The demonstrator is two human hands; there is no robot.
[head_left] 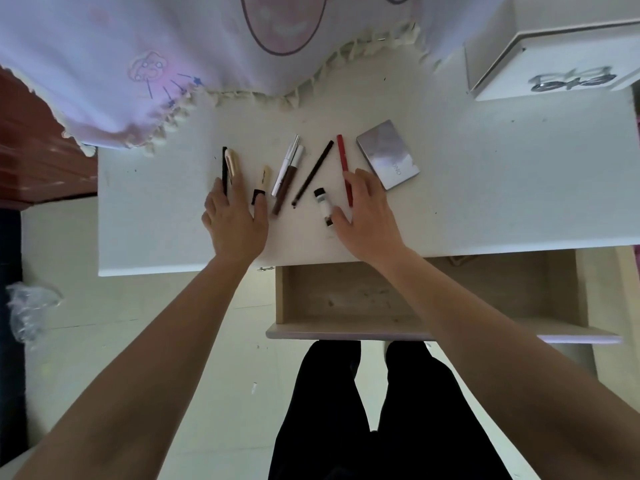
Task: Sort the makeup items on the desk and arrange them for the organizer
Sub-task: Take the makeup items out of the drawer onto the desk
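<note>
Makeup items lie in a row on the white desk [485, 202]. From left: a black pencil [224, 164] beside a gold tube [231, 164], a cream tube with a black cap [263, 181], a white-and-silver pen [287, 164], a brown pencil [285, 192], a thin black pencil [313, 176], a small white bottle with a black cap [322, 204], a red pencil [343, 161] and a silver compact [388, 154]. My left hand [235, 220] lies flat with straight fingers touching the left items. My right hand [367, 216] rests with spread fingers on the red pencil and the bottle.
An open wooden drawer [346, 327] juts out under the desk's front edge. A white box [554, 60] stands at the back right. A pink fringed cloth [173, 64] hangs over the desk's back left. My legs are below the drawer.
</note>
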